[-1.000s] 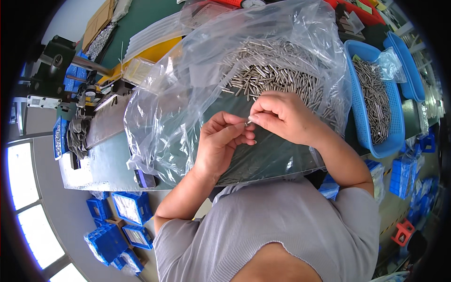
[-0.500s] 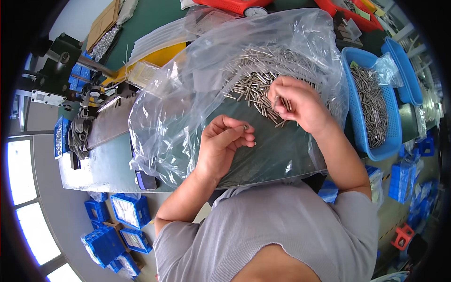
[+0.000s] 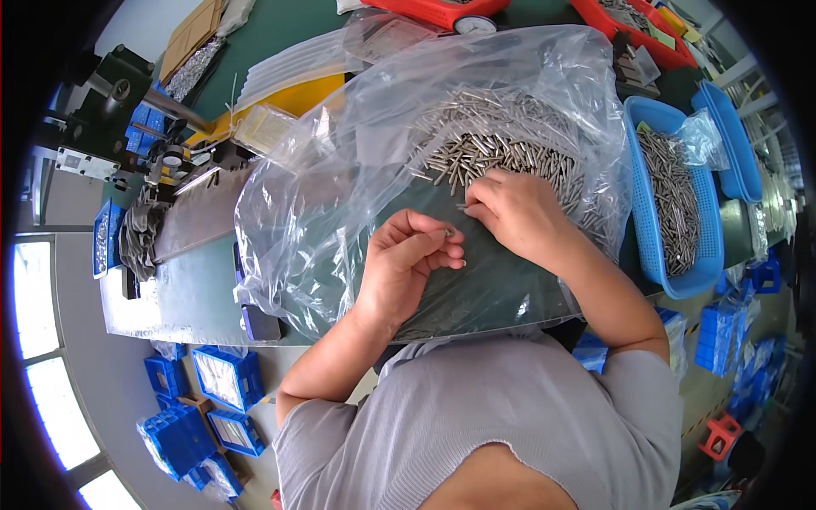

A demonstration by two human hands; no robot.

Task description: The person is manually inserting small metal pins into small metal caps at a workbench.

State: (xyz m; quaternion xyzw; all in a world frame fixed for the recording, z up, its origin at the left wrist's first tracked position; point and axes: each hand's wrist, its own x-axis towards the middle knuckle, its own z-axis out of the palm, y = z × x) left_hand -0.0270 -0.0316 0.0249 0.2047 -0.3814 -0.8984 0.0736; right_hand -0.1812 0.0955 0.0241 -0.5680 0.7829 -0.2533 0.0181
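Observation:
My left hand (image 3: 404, 263) is closed in a pinch, with the end of a small metal pin showing at the thumb and forefinger. To its right and slightly farther away, my right hand (image 3: 520, 217) is closed too, its fingertips on a short silvery metal pin (image 3: 461, 206) that points toward the left hand. The hands are apart. Just beyond the right hand lies a heap of slim metal pins (image 3: 501, 153), partly under a large clear plastic bag (image 3: 297, 204) spread over the green tabletop.
At the right stands a blue basket (image 3: 648, 238) of similar pins, with another blue basket (image 3: 739, 161) behind it. Red trays (image 3: 442, 10) and a dial gauge (image 3: 476, 25) sit at the far edge. A dark metal stand (image 3: 110, 102) rises at the left; blue crates (image 3: 178, 438) are on the floor.
My right hand has come left from the heap's edge and turned palm-down, carrying a pin toward the left hand. The left hand has hardly moved.

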